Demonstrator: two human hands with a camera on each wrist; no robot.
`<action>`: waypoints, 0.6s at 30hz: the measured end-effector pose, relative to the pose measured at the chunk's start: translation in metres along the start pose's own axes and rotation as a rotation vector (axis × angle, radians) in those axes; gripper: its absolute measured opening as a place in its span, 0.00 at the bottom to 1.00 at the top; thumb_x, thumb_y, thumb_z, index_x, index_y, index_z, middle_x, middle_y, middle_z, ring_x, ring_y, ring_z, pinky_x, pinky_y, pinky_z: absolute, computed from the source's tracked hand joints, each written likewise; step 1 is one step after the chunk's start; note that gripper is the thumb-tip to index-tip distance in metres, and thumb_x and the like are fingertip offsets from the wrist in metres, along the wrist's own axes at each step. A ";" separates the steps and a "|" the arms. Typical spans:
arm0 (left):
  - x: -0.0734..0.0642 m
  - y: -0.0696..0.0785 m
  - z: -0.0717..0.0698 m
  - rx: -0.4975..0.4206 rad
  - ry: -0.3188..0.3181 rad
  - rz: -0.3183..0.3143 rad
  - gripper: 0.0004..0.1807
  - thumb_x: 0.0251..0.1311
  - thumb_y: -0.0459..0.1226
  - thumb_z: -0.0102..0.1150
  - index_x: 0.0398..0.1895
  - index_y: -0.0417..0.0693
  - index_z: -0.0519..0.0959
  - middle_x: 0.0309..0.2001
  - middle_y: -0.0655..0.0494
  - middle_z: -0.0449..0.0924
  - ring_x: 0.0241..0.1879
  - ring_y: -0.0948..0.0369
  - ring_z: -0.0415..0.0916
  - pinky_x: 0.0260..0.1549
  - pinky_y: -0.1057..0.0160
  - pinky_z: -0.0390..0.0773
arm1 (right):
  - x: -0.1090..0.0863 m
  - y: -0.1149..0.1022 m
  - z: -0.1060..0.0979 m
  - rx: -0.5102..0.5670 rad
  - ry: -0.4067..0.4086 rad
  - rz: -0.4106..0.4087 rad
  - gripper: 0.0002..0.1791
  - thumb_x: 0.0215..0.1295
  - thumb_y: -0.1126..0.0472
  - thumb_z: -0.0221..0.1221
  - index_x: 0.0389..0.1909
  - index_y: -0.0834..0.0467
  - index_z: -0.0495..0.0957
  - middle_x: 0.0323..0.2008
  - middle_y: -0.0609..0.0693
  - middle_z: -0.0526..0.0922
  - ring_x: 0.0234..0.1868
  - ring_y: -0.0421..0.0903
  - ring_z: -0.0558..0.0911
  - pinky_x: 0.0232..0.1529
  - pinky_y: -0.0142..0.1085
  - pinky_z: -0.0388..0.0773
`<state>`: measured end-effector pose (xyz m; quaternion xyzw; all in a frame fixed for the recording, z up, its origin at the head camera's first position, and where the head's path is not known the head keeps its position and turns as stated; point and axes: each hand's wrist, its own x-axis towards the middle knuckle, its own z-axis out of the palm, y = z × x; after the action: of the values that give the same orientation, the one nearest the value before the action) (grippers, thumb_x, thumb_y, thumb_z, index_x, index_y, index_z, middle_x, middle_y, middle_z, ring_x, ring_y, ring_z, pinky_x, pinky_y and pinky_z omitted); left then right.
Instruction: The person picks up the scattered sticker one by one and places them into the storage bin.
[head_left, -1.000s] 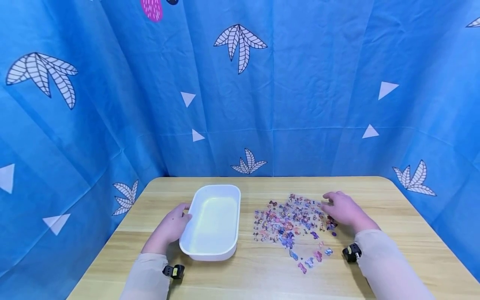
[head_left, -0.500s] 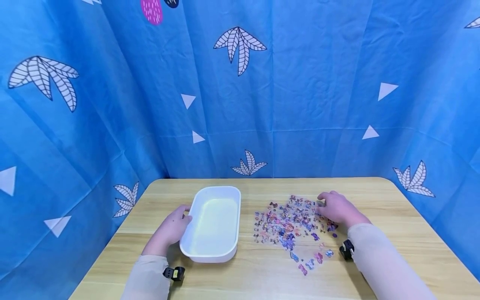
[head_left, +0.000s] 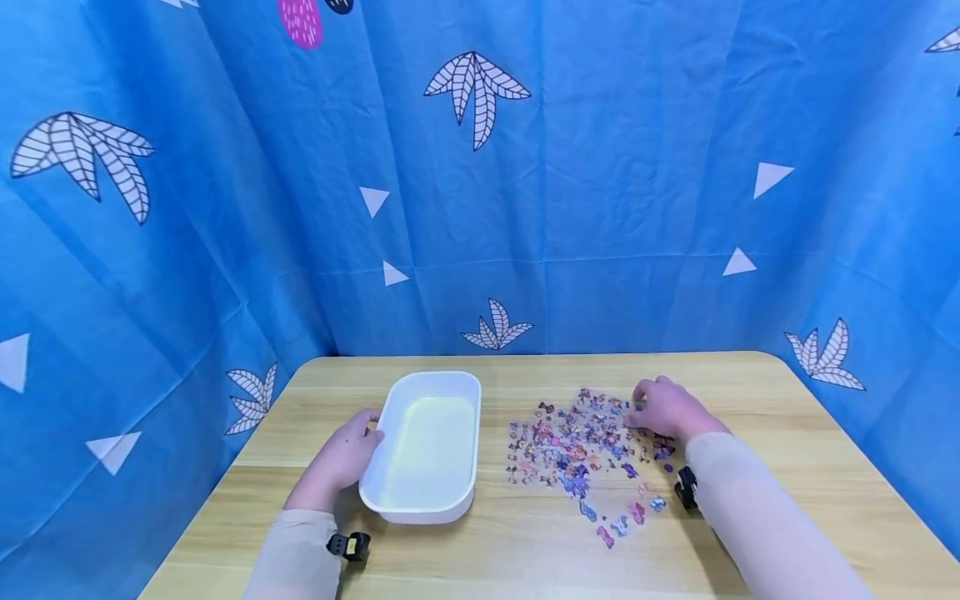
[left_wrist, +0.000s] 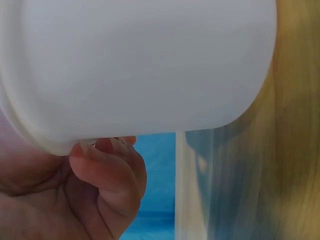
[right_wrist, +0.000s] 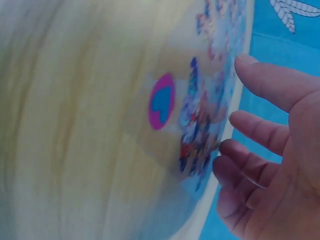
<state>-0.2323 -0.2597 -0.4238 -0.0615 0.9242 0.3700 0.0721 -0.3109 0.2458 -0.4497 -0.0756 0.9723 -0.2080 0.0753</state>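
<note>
Blue cloth (head_left: 630, 167) backs my head view; right of the white, round-cornered tub (head_left: 423, 442) lie small purple, pink and orange pieces (head_left: 577, 452). Left wrist: the left hand (left_wrist: 102, 187) grips the tub. Right wrist: the right hand (right_wrist: 287, 182), loosely spread, holds nothing.

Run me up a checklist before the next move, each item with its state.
1. Left hand holding the white tray: ok, at its left side.
2. Tray ready to take things: ok, nothing shows inside.
3. Right hand at the colourful pieces: ok, at their right edge.
4. Right hand gripping a piece: not ok, thumb and fingers stand apart.
5. Pieces all in one cluster: not ok, several stray pieces lie nearer the person.
6. Tray resting flat on the table: cannot tell.
</note>
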 end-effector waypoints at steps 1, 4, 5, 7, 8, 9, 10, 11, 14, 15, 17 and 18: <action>0.001 0.000 0.000 0.000 0.000 -0.003 0.24 0.80 0.42 0.40 0.74 0.44 0.63 0.54 0.45 0.77 0.46 0.53 0.78 0.49 0.43 0.77 | 0.001 0.001 0.000 0.006 -0.002 0.003 0.31 0.61 0.48 0.70 0.57 0.65 0.76 0.49 0.63 0.73 0.45 0.60 0.77 0.50 0.61 0.74; 0.001 0.001 0.000 -0.004 -0.004 -0.002 0.25 0.80 0.42 0.40 0.74 0.44 0.62 0.55 0.45 0.77 0.46 0.53 0.78 0.49 0.42 0.77 | 0.003 0.003 0.000 0.018 -0.006 0.016 0.31 0.61 0.49 0.71 0.57 0.66 0.75 0.50 0.64 0.72 0.45 0.60 0.77 0.49 0.59 0.74; 0.002 0.001 0.000 -0.005 -0.004 0.002 0.25 0.80 0.42 0.40 0.75 0.44 0.62 0.55 0.45 0.77 0.46 0.53 0.78 0.49 0.42 0.77 | 0.003 0.004 -0.001 0.024 -0.009 0.017 0.31 0.61 0.50 0.71 0.57 0.66 0.75 0.50 0.65 0.72 0.45 0.60 0.76 0.49 0.58 0.74; 0.002 0.001 0.000 -0.007 -0.003 0.008 0.25 0.80 0.42 0.41 0.74 0.44 0.62 0.55 0.44 0.77 0.47 0.52 0.78 0.49 0.42 0.76 | 0.004 0.004 -0.001 0.045 -0.015 0.022 0.30 0.62 0.51 0.71 0.57 0.67 0.75 0.50 0.65 0.72 0.44 0.59 0.76 0.49 0.57 0.74; 0.001 0.001 0.000 -0.005 -0.001 0.008 0.25 0.80 0.43 0.41 0.74 0.44 0.62 0.55 0.45 0.77 0.47 0.52 0.78 0.49 0.41 0.77 | 0.004 0.004 0.000 0.059 -0.019 0.026 0.30 0.62 0.51 0.71 0.56 0.66 0.75 0.50 0.65 0.71 0.44 0.58 0.76 0.49 0.57 0.74; 0.001 0.001 0.000 -0.006 -0.002 0.006 0.25 0.80 0.43 0.41 0.74 0.44 0.63 0.55 0.45 0.77 0.46 0.53 0.78 0.49 0.42 0.77 | 0.004 0.005 0.000 0.072 -0.025 0.026 0.30 0.62 0.51 0.71 0.56 0.66 0.74 0.50 0.65 0.71 0.44 0.58 0.76 0.48 0.57 0.75; 0.001 0.001 0.000 -0.006 -0.001 0.001 0.25 0.80 0.43 0.41 0.74 0.44 0.63 0.54 0.45 0.77 0.46 0.53 0.78 0.49 0.42 0.77 | 0.004 0.005 0.000 0.081 -0.030 0.026 0.29 0.62 0.51 0.71 0.55 0.66 0.74 0.49 0.64 0.71 0.43 0.57 0.76 0.48 0.56 0.75; 0.000 0.000 0.000 -0.008 -0.002 -0.004 0.24 0.80 0.43 0.41 0.74 0.45 0.63 0.53 0.46 0.78 0.45 0.53 0.79 0.48 0.43 0.77 | 0.005 0.005 0.000 0.089 -0.033 0.027 0.29 0.62 0.51 0.71 0.55 0.66 0.75 0.49 0.64 0.71 0.43 0.57 0.76 0.48 0.56 0.75; -0.001 0.000 -0.001 -0.010 -0.006 -0.008 0.24 0.80 0.42 0.41 0.74 0.44 0.63 0.50 0.47 0.78 0.42 0.55 0.79 0.47 0.44 0.78 | 0.006 0.005 0.002 0.099 -0.038 0.028 0.29 0.62 0.51 0.71 0.55 0.66 0.75 0.49 0.63 0.71 0.43 0.56 0.76 0.48 0.55 0.75; -0.001 0.000 -0.001 -0.012 -0.007 -0.004 0.24 0.80 0.42 0.41 0.74 0.44 0.62 0.49 0.47 0.78 0.42 0.55 0.79 0.47 0.44 0.78 | 0.006 0.006 0.002 0.098 -0.037 0.026 0.29 0.61 0.51 0.71 0.54 0.66 0.74 0.48 0.63 0.71 0.43 0.56 0.76 0.48 0.55 0.75; -0.001 0.000 -0.001 -0.015 -0.007 -0.001 0.25 0.80 0.42 0.40 0.74 0.43 0.63 0.49 0.47 0.78 0.42 0.55 0.79 0.47 0.44 0.78 | 0.006 0.006 0.002 0.100 -0.035 0.033 0.28 0.61 0.51 0.71 0.54 0.66 0.74 0.48 0.62 0.71 0.42 0.55 0.76 0.47 0.54 0.75; -0.001 0.000 -0.001 -0.013 -0.007 0.003 0.25 0.80 0.42 0.40 0.74 0.43 0.62 0.50 0.47 0.78 0.42 0.55 0.79 0.47 0.44 0.78 | 0.006 0.007 0.003 0.102 -0.034 0.038 0.28 0.61 0.52 0.71 0.53 0.66 0.74 0.47 0.62 0.72 0.42 0.55 0.75 0.47 0.53 0.76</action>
<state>-0.2318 -0.2606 -0.4230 -0.0593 0.9217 0.3762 0.0743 -0.3174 0.2496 -0.4557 -0.0568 0.9603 -0.2543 0.0994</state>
